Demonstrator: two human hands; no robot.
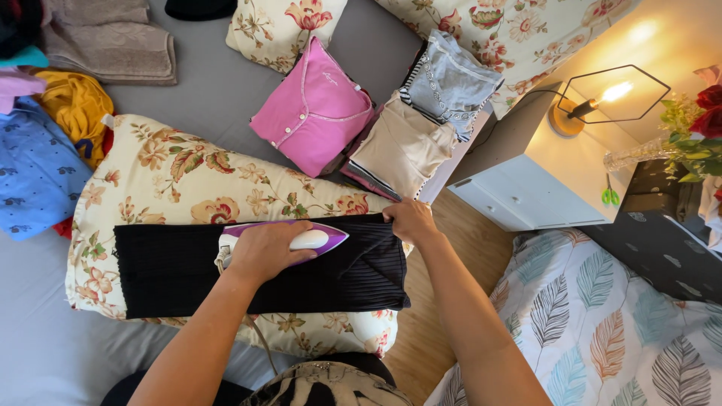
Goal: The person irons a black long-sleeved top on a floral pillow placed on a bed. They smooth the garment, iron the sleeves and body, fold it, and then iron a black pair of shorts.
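The left hand (265, 249) is covering the handle and rear of the purple iron (301, 239). The blue shirt (34, 171) is running off the left edge. The red flowers (703, 113) are getting cut off at the right.

iron (316, 239) on garment (173, 272), garment on pillow (173, 180), folded clothes (361, 124) behind

bed (218, 90), grey sheet | on it: floral pillow (180, 180), folded clothes (312, 109), towel (113, 45), blue shirt (34, 169)
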